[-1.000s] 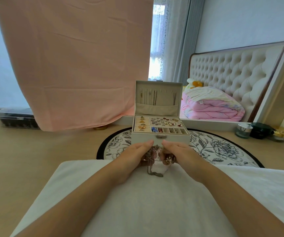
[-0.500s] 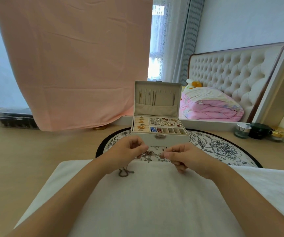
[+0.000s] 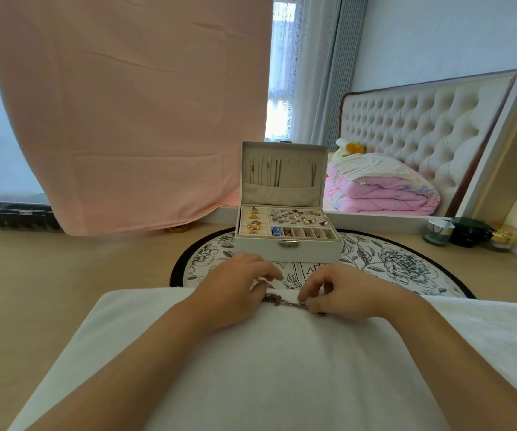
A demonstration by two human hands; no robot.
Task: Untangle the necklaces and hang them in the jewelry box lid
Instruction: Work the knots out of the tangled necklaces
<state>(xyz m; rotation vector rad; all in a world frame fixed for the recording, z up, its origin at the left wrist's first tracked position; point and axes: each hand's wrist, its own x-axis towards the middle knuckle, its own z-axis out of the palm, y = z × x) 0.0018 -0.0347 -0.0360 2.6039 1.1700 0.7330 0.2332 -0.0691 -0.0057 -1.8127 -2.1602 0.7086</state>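
Lowered onto the towel [image 3: 251,368] since before, necklaces [image 3: 285,301] laid between left hand [image 3: 241,289] and right hand [image 3: 346,290], short of the jewelry box lid [image 3: 283,195]. Pinched at one end by the right; covered by the curled left — grip hidden. Keep slack, tease loops apart.

The jewelry box [image 3: 288,251] is white with beige lining. The round mat [image 3: 397,265] carries a black-and-white flower print inside a black rim. The necklaces [image 3: 285,303] show dull grey-brown, the towel [image 3: 266,368] white, the worktop [image 3: 49,290] pale wood, the hanging cloth [image 3: 126,104] salmon pink.
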